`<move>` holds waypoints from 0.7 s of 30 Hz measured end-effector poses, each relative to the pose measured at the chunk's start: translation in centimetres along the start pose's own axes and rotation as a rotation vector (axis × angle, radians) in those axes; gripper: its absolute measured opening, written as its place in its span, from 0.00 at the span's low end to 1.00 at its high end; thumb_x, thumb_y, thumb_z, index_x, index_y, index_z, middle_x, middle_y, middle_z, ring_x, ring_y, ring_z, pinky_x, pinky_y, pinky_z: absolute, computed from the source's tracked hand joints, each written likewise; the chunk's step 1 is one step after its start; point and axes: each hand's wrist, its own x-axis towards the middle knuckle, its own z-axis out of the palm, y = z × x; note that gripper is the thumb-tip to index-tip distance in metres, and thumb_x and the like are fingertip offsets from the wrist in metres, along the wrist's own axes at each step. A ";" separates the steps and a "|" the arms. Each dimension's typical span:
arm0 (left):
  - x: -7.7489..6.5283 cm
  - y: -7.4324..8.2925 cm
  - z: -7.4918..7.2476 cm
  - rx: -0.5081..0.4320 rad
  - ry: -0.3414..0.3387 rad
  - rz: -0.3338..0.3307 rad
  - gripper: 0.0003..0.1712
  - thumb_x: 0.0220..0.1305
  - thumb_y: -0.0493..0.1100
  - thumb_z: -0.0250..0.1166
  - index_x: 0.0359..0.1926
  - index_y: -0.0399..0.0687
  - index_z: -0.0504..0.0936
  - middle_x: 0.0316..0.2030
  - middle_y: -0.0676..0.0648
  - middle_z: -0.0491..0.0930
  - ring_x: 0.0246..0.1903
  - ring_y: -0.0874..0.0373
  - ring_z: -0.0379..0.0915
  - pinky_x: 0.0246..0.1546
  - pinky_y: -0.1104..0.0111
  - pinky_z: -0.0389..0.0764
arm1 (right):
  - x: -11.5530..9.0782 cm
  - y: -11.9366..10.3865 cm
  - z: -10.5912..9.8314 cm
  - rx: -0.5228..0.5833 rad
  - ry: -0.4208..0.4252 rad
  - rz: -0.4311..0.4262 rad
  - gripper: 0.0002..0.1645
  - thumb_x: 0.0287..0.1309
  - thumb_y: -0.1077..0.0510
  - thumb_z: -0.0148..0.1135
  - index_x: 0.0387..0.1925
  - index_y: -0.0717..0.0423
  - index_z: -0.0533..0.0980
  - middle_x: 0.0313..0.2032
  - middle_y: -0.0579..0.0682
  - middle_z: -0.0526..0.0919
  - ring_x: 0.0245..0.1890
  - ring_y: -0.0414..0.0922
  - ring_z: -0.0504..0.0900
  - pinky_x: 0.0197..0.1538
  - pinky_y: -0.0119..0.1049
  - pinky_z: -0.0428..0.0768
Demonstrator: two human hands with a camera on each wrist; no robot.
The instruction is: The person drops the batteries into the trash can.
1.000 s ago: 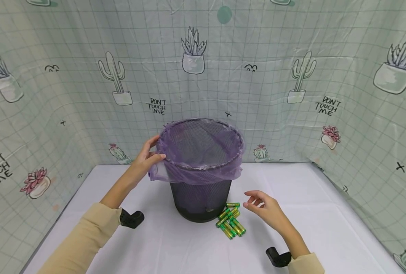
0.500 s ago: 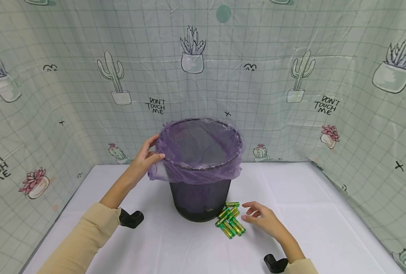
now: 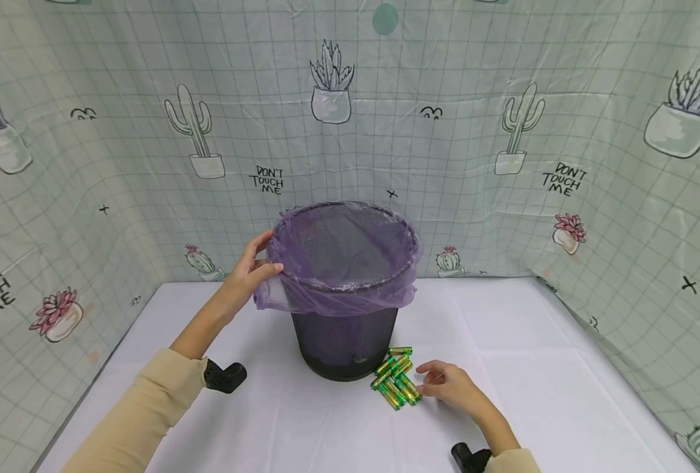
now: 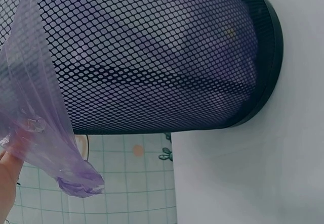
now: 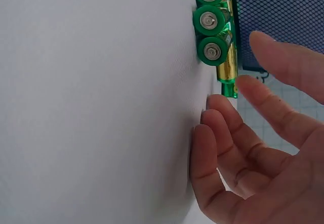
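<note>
A black mesh wastebasket [image 3: 344, 345] stands upright on the table, lined with a purple plastic bag [image 3: 350, 299] folded over its rim. My left hand [image 3: 246, 276] grips the left side of the bag-covered rim. A loose fold of the bag [image 4: 45, 133] hangs by the left hand's fingertip in the left wrist view. Several green and gold batteries [image 3: 398, 381] lie heaped at the basket's right foot. Just right of them is my right hand [image 3: 453, 386], fingers loosely bent and holding nothing. In the right wrist view its fingertips lie low at the tabletop, apart from the battery ends [image 5: 210, 20].
A white cloth covers the table [image 3: 279, 433]. Behind and at both sides hangs a pale green grid curtain [image 3: 385, 144] with plant drawings. Black wrist devices [image 3: 226, 377] sit on both wrists.
My right hand has come down and slightly left, closer to the batteries. The left hand stays on the rim, and the basket and batteries have not moved.
</note>
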 end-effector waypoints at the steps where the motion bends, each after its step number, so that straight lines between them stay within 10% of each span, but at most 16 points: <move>1: 0.0 0.0 0.0 0.002 0.001 0.000 0.43 0.61 0.45 0.49 0.72 0.46 0.39 0.71 0.40 0.40 0.66 0.37 0.50 0.63 0.43 0.53 | 0.0 0.0 0.0 -0.008 0.000 -0.004 0.22 0.47 0.59 0.67 0.45 0.66 0.76 0.31 0.50 0.77 0.31 0.42 0.73 0.29 0.31 0.73; 21: 0.0 0.0 0.0 -0.004 0.001 -0.006 0.43 0.61 0.45 0.50 0.72 0.46 0.39 0.71 0.40 0.39 0.66 0.38 0.50 0.64 0.43 0.52 | 0.4 0.0 1.3 -0.137 0.091 0.033 0.11 0.37 0.64 0.71 0.28 0.61 0.79 0.30 0.49 0.71 0.29 0.42 0.67 0.30 0.30 0.65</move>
